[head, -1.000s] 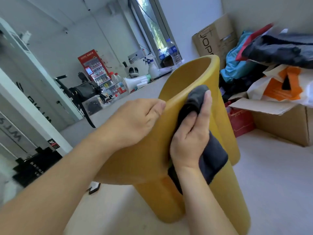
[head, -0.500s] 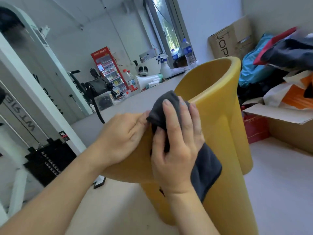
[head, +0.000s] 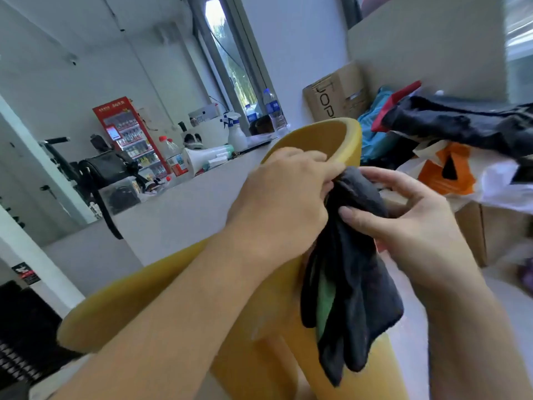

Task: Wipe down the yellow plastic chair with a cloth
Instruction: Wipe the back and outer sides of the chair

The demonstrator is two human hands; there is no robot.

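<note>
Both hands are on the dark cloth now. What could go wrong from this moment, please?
1. The left hand and right hand both pinch the dark cloth near its top, so most of it hangs loose; it may slip and drop.
2. Neither hand seems to grip the yellow plastic chair, so a firm wipe could shift it.

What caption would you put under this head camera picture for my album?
Left hand and right hand hold a dark cloth against the yellow chair.
</note>
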